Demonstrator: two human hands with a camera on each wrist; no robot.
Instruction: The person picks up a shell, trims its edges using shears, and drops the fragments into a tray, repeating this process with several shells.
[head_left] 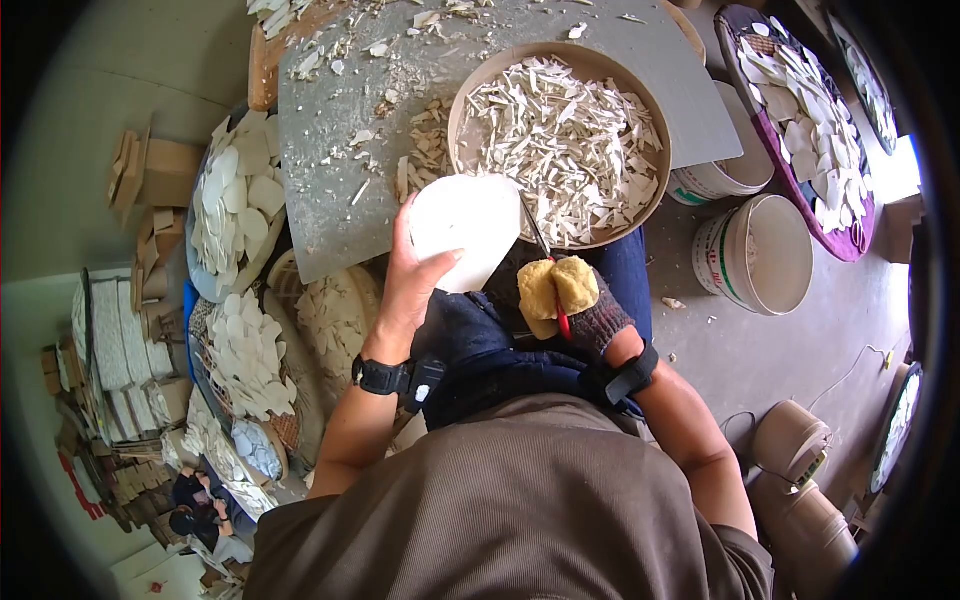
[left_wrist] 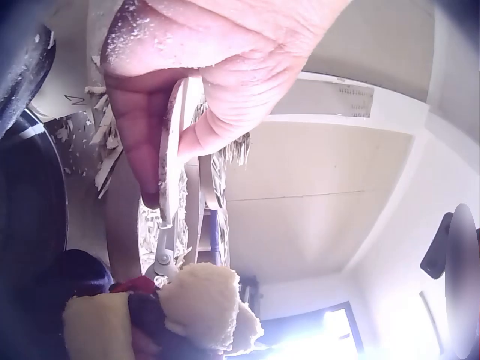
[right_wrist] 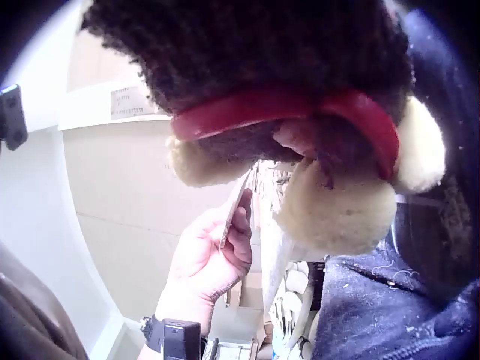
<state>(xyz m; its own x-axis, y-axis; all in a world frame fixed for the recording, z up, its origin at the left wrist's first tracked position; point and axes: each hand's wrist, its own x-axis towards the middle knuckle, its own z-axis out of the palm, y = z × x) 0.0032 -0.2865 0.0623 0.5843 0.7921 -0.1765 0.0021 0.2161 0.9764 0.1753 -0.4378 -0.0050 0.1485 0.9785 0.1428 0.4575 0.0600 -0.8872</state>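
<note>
My bare left hand (head_left: pixel 405 290) grips a flat, white, rounded sheet (head_left: pixel 465 230), thumb on one face and fingers behind. In the left wrist view the sheet (left_wrist: pixel 169 157) shows edge-on as a thin slab. My right hand (head_left: pixel 605 312), in a dark knit glove, holds scissors (head_left: pixel 537 228) by their red handles (right_wrist: pixel 240 112). Yellow sponge pads (head_left: pixel 560 285) wrap the fingers and thumb. The scissor blades reach up beside the sheet's right edge. Just beyond, a round tan tray (head_left: pixel 459 115) holds a heap of white cut strips (head_left: pixel 570 140).
A grey board (head_left: pixel 330 230) with scattered chips lies under the tray. White buckets (head_left: pixel 712 250) stand at right, near a purple-rimmed basket (head_left: pixel 868 215) of white pieces. More baskets of sheets (head_left: pixel 240 190) line the left. Another person (head_left: pixel 200 500) is at lower left.
</note>
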